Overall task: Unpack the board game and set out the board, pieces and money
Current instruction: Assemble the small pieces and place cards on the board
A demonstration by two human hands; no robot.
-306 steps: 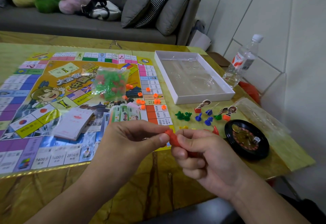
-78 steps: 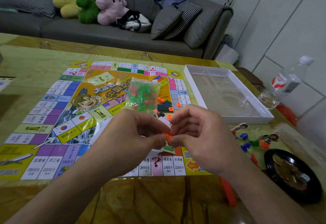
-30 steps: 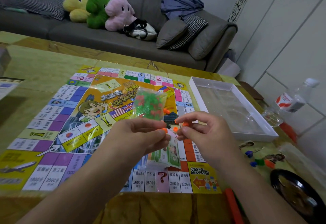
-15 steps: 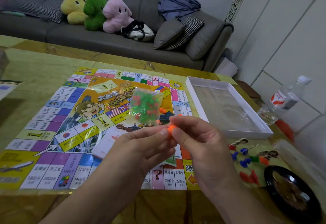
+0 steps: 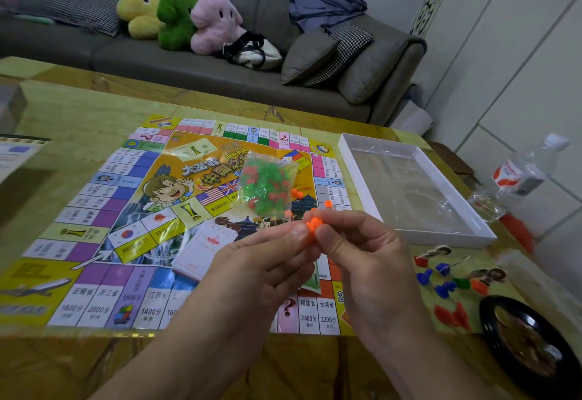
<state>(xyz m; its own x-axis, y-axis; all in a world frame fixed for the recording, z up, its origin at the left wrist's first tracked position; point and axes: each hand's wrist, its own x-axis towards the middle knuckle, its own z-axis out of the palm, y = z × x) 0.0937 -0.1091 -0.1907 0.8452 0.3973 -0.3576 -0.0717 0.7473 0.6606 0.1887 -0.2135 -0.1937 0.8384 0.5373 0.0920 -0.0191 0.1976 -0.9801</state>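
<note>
The game board (image 5: pixel 132 198) lies unfolded on the table. A clear bag of green and red houses (image 5: pixel 267 187) rests on its middle, with loose orange houses (image 5: pixel 327 203) beside it. My left hand (image 5: pixel 261 270) and my right hand (image 5: pixel 365 254) meet above the board's near edge, both pinching a small cluster of orange plastic pieces (image 5: pixel 312 226) between thumbs and fingertips. A white card deck (image 5: pixel 204 246) lies on the board left of my hands; the paper money under them is mostly hidden. Pawns and character tokens (image 5: pixel 447 276) lie right of the board.
The empty white box tray (image 5: pixel 415 235) sits to the right of the board. A black roulette wheel (image 5: pixel 529 343) is at the near right corner, a water bottle (image 5: pixel 522 172) beyond it. A grey sofa with plush toys (image 5: pixel 176 15) runs behind the table.
My hands parted briefly a second ago, each with orange bits, then came together again on the orange cluster. The view shifted slightly; things on the table stayed put.
</note>
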